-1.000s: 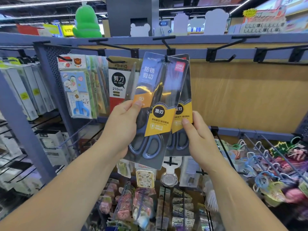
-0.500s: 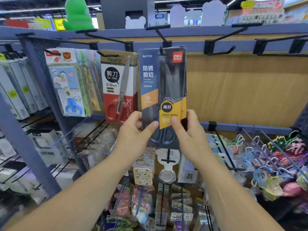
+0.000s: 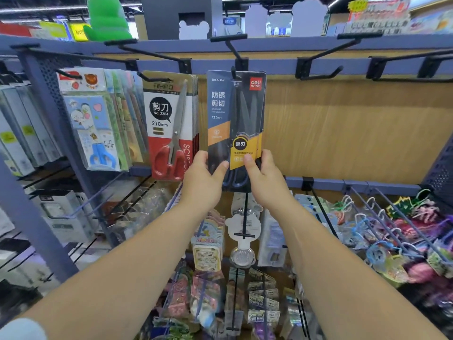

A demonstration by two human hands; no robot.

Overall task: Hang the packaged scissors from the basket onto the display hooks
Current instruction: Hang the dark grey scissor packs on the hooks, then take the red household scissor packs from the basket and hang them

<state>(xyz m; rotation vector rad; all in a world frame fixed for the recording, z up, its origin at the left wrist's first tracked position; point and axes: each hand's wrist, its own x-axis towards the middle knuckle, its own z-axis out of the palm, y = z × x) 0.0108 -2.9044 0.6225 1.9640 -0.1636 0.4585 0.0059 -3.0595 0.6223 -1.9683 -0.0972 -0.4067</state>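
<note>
Two hands hold the packaged scissors on a display hook.

The display rack's wooden back panel spans the right side beneath a blue top rail. At the panel's left edge the dark blue packaged scissors hang upright from the black hook on that rail, with the edge of a similar pack showing just behind on the right. Red-handled scissors packs hang just beside them, to the left. The left hand pinches the pack's lower left edge, thumb in front. The right hand pinches its lower right edge the same way. Each grip is narrow and closed on the card.
</note>
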